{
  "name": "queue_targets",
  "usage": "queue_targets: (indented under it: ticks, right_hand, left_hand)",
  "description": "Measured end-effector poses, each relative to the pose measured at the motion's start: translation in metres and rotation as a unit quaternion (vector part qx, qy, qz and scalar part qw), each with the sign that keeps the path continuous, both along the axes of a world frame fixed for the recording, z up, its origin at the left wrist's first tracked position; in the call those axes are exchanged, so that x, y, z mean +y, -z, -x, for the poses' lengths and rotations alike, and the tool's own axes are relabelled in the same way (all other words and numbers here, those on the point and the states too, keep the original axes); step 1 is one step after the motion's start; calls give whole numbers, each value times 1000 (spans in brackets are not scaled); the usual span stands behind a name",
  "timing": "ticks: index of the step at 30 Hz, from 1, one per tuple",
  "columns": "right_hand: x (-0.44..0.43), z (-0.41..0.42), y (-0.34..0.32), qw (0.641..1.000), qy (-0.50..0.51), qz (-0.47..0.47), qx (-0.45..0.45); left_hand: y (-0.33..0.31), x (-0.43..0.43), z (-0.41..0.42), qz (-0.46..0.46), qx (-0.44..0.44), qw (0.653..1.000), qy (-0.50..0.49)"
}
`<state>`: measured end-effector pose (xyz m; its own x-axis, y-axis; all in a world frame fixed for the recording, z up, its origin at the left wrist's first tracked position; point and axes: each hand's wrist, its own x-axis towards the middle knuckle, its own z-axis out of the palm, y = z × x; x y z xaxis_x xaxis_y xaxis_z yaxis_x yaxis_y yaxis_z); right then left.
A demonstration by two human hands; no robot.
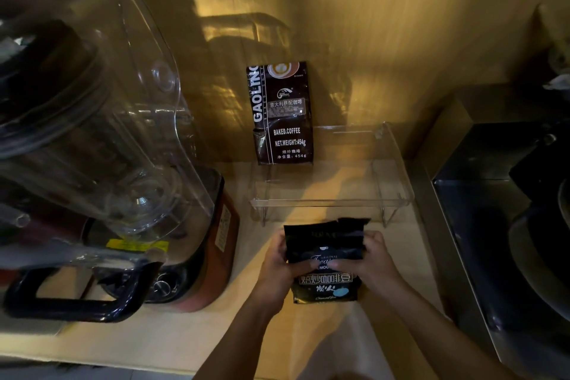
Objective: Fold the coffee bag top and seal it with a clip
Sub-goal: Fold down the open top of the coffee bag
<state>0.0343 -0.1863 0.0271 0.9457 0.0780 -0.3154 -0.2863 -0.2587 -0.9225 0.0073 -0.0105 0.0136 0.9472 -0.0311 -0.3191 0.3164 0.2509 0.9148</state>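
pale counter (197, 345), blender (129, 194), clear acrylic stand (331, 194), brown coffee bag (282, 114)

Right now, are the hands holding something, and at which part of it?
Yes. Both hands grip the black coffee bag by its sides, around mid-height: the left hand on its left edge, the right hand on its right edge. The torn top is free.

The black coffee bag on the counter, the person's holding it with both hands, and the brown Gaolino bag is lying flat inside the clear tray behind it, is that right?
Not quite. In the head view both hands, left and right, do hold the black coffee bag, but the brown Gaolino bag stands upright against the wall, at the left back edge of the clear tray, not lying flat.
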Motion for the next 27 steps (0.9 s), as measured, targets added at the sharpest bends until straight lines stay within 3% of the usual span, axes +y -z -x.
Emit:
queue_targets:
  ticks: [6, 13, 17, 24, 27]
  right_hand:
    - [-4, 2, 4, 983, -17, -167, 72]
    - [-1, 2, -3, 988, -45, -147, -20]
    - [1, 4, -8, 985, 5, -171, 30]
    - [-2, 3, -17, 960, 1, -260, 99]
    - [-6, 5, -18, 966, -8, -239, 102]
  left_hand:
    - [-3, -1, 2, -19, 5, 998, 65]
    - [-13, -12, 3, -62, -31, 997, 27]
    - [-15, -14, 6, -52, -18, 998, 13]
    - [-19, -16, 5, 24, 39, 999, -28]
    - [-21, -14, 5, -18, 16, 1000, 13]
